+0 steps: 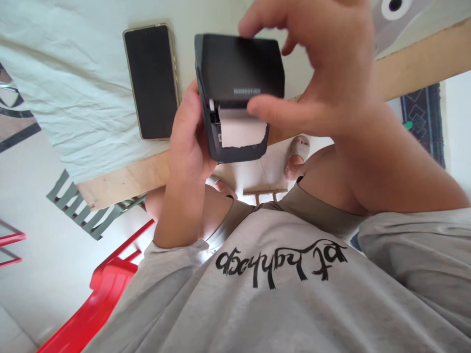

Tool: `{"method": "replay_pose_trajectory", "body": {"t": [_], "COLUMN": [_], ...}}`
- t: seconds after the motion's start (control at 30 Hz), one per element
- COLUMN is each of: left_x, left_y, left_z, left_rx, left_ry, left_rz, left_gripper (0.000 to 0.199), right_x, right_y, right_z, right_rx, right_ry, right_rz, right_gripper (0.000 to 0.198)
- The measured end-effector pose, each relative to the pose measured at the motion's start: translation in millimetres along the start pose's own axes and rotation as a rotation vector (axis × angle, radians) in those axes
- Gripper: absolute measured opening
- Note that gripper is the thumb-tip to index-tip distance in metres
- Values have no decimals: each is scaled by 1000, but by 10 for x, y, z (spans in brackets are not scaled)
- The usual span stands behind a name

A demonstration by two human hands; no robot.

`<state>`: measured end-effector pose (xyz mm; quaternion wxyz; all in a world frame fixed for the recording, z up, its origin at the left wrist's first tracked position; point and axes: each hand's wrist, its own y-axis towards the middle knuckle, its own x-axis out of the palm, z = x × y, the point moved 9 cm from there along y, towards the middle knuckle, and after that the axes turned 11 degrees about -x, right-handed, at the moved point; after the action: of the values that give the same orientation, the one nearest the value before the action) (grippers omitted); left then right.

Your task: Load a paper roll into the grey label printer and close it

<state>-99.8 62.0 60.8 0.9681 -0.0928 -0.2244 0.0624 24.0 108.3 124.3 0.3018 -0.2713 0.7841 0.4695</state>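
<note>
A small black portable printer (pixel 241 63) is held up over the table's wooden edge. White paper (pixel 243 128) shows in the opening at its near end. My left hand (pixel 189 132) wraps round the printer's left side and underside, with its fingers mostly hidden behind it. On the other side, my right hand (pixel 312 63) spans the printer's lid, its thumb at the lid's near edge by the paper and its index finger at the far edge. A phone (pixel 151 81) with a dark screen and a clear case lies on the cloth, left of the printer.
A pale green cloth (pixel 73 88) covers the table, with a bare wooden edge (pixel 125 179) in front. A white ring with a dark centre (pixel 396 7) sits at the upper right. Below left are a red plastic slide (pixel 106 289) and a grey-green slatted piece (pixel 79 208).
</note>
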Motion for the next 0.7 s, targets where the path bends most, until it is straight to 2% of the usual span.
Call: {"method": "replay_pose_trajectory", "body": {"t": [0.13, 0.23, 0.3, 0.37, 0.43, 0.53, 0.7], "left_x": [-47, -83, -84, -62, -28, -5, 6], "left_y": [14, 27, 33, 31, 27, 25, 25], "left_z": [-51, -63, -63, -54, -53, -65, -74], "left_rx": [-29, -38, -35, -21, -17, -39, -69], "left_ry": [26, 38, 48, 66, 92, 124, 191], "left_rz": [-18, -19, -28, -50, -75, -82, -121], "left_gripper": [21, 25, 26, 29, 32, 33, 37], "right_x": [-103, -44, -27, 17, 117, 217, 308], "right_y": [-48, -39, -23, -14, -18, -68, -139], "right_z": [296, 339, 260, 163, 81, 57, 85], "right_rx": [264, 342, 336, 342, 343, 405, 477], "right_ry": [-101, -135, -152, -207, -247, -257, -237], "right_rz": [208, 191, 145, 17, -178, -375, -509], "right_gripper": [69, 76, 66, 46, 34, 32, 36]}}
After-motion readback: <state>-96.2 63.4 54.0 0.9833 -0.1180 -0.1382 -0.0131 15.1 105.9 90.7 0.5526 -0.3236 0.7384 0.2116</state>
